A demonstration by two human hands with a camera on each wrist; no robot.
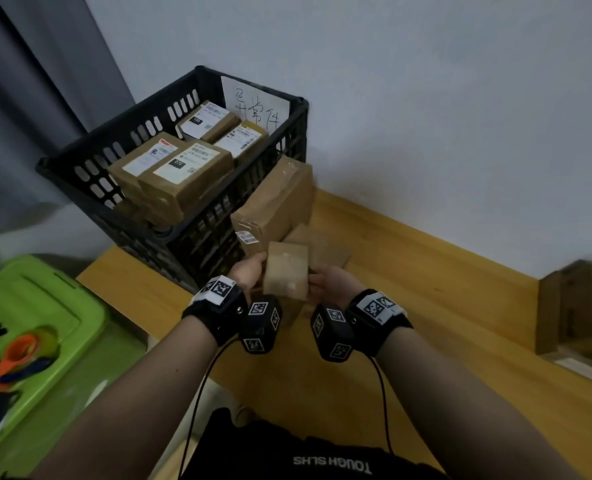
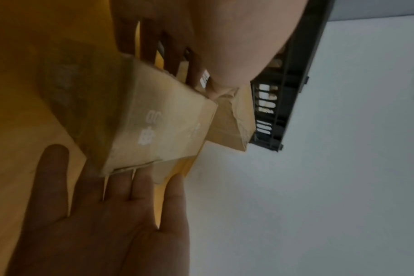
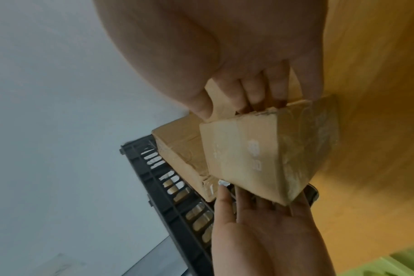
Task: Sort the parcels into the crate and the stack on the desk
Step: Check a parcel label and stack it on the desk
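A small brown cardboard parcel (image 1: 285,271) hangs above the desk, pressed between my two hands. My left hand (image 1: 249,271) lies flat against its left end, and my right hand (image 1: 329,283) against its right end. In the wrist views the fingers of both hands are straight on the parcel (image 2: 158,119) (image 3: 255,155), not curled round it. Behind it, the black crate (image 1: 289,147) holds several labelled parcels. A stack of plain parcels (image 1: 277,199) leans against the crate's right side on the desk.
The wooden desk (image 1: 426,271) runs along the white wall. Another parcel (image 1: 578,306) sits at its far right edge. Left of the desk stands a green lidded bin (image 1: 38,306) with tape rolls and small items on top. A handwritten paper sign (image 1: 256,105) hangs inside the crate.
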